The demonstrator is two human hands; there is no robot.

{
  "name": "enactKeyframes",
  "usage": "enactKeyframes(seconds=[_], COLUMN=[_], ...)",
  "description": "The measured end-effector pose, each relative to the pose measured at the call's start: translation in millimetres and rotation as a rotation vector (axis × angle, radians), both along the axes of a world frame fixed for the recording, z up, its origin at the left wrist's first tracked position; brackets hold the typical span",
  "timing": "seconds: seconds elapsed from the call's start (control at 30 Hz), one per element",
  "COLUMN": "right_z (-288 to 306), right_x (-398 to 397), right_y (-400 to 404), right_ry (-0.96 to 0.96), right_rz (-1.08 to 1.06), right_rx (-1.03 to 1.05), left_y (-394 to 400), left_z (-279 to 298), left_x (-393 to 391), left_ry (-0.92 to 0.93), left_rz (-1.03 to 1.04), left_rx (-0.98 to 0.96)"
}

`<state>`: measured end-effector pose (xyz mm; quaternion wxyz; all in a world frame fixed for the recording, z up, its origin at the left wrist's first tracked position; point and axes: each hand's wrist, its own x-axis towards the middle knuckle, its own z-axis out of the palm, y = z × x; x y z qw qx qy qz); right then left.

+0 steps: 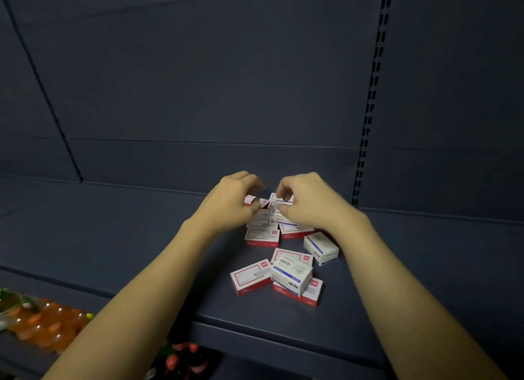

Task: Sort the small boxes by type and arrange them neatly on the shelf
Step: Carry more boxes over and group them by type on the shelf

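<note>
Several small white boxes lie scattered on a dark blue shelf (pixel 127 238). Some carry red trim, like the one (pixel 250 277) near the front and another (pixel 261 237) further back. Others carry a blue stripe, such as one (pixel 321 247) on the right and one (pixel 292 274) stacked on red-trimmed boxes. At the back of the pile, my left hand (pixel 229 201) pinches a red-trimmed box (pixel 250 200). My right hand (pixel 309 201) pinches a blue-striped box (pixel 283 200) beside it. The boxes under my hands are partly hidden.
The shelf's back panel (pixel 198 81) rises close behind the pile, with a slotted upright (pixel 368 110) at the right. Below the shelf's front edge, at the lower left, lie orange packaged goods (pixel 45 325) and red items (pixel 181 357).
</note>
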<state>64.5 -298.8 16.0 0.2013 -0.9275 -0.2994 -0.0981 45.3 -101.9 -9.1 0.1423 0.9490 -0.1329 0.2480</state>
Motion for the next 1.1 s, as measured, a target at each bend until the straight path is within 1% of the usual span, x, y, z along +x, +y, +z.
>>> enactKeyframes(seconds=[0.13, 0.23, 0.3, 0.37, 0.47, 0.6, 0.77, 0.9, 1.1], right_z=[-10, -16, -18, -20, -29, -39, -37, -36, -34], right_x=[9, 13, 14, 15, 12, 11, 7, 6, 4], right_y=[11, 15, 17, 20, 26, 30, 32, 33, 33], right_ry=[-0.032, -0.069, -0.052, -0.004, 0.07, 0.088, 0.093, 0.142, 0.183], right_rz=[0.039, 0.06, 0.061, 0.066, 0.062, 0.033, 0.016, 0.023, 0.061], right_rx=[0.044, 0.011, -0.025, -0.052, -0.096, -0.184, -0.271, -0.299, -0.346], left_y=[19, 29, 33, 37, 42, 48, 46, 45, 51], left_z=[-17, -26, -28, -28, -32, -36, -30, -29, -31], left_x=[23, 32, 36, 39, 40, 42, 38, 36, 40], left_ry=[0.007, 0.002, 0.014, 0.03, 0.106, 0.296, 0.361, 0.416, 0.435], left_rz=[-0.084, -0.121, -0.122, -0.145, -0.206, -0.21, -0.211, -0.21, -0.218], left_rx=[-0.035, -0.114, -0.143, -0.11, -0.031, 0.014, -0.018, -0.08, -0.095])
